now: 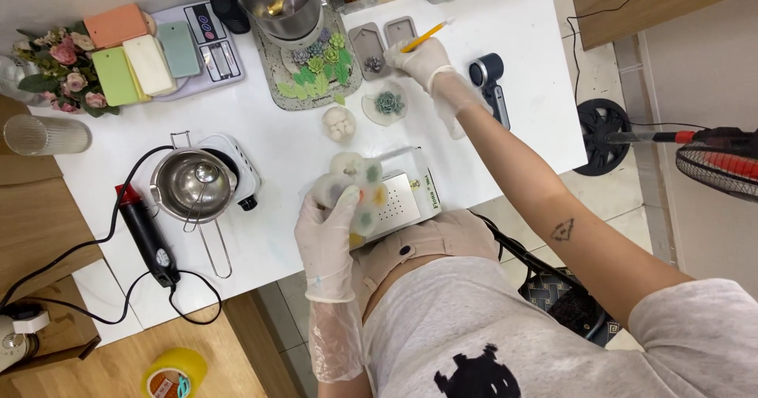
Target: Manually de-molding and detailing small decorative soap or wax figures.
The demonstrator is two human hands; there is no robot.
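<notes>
Gloves of thin clear plastic are worn on both hands. The left hand (330,228) is closed around a translucent mould (353,189) with pale, green and yellow shapes inside, held over a small white digital scale (410,197) at the near edge of the white table (276,129). The right hand (420,60) is stretched far forward and pinches a yellow pencil-like tool (425,36), its tip held just beside two grey rectangular moulds (383,41).

Between the hands, a white flower-shaped casting (339,123) and a round clear piece with a green succulent (387,103) are laid apart on bare table. Left of the right hand, a speckled tray (278,82) of green succulents and a steel jug with a spoon (283,3) are seen. Left of the left hand, a steel pot (193,185) is set on a small hotplate, with a black and red heat gun (148,236) beside it near the table edge. Farther left, coloured blocks (134,50) and a bunch of flowers (59,62) are placed.

Open table is left right of the scale, up to a black handheld device (489,82). Beyond the right edge, tiled floor (624,208) and a fan (718,161) are visible.
</notes>
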